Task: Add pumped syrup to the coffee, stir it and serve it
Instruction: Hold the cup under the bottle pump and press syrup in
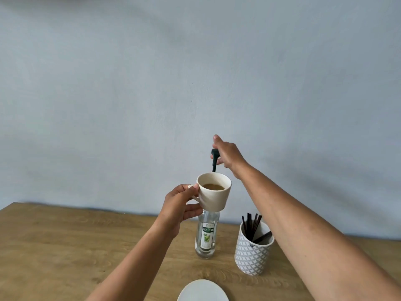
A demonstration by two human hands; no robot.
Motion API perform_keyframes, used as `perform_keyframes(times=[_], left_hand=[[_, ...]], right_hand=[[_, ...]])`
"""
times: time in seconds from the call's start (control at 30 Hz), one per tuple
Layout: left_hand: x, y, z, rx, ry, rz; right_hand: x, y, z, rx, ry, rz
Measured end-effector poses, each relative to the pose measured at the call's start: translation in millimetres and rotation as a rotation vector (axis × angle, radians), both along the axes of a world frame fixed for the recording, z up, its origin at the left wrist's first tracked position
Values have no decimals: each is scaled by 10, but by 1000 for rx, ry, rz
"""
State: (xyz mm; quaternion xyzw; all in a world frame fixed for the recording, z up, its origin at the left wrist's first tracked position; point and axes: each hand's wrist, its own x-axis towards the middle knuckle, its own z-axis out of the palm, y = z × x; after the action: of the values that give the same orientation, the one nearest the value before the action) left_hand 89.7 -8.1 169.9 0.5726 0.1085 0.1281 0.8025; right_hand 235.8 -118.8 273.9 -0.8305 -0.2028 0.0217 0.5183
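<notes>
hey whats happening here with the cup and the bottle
A person is adding syrup to coffee. Their left hand holds a cream ceramic cup of coffee by its handle, raised under the black pump spout of a clear glass syrup bottle on the wooden table. Their right hand rests on the pump top. A patterned grey-and-white holder of dark stirrers stands nearby, untouched.
</notes>
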Motion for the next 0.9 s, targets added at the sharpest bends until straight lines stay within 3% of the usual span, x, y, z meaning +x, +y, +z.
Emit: perform_keyframes(times=[0.53, 0.77, 0.9], left_hand=[[-547, -191, -861, -85, 176, 11], [-725, -397, -1418, -154, 286, 24], [-829, -478, -1694, -95, 328, 30]], right_hand=[[-1103, -873, -1746, 285, 355, -46], [-1464, -884, -2350, 298, 451, -98], [-1594, -895, -2591, 293, 491, -152]])
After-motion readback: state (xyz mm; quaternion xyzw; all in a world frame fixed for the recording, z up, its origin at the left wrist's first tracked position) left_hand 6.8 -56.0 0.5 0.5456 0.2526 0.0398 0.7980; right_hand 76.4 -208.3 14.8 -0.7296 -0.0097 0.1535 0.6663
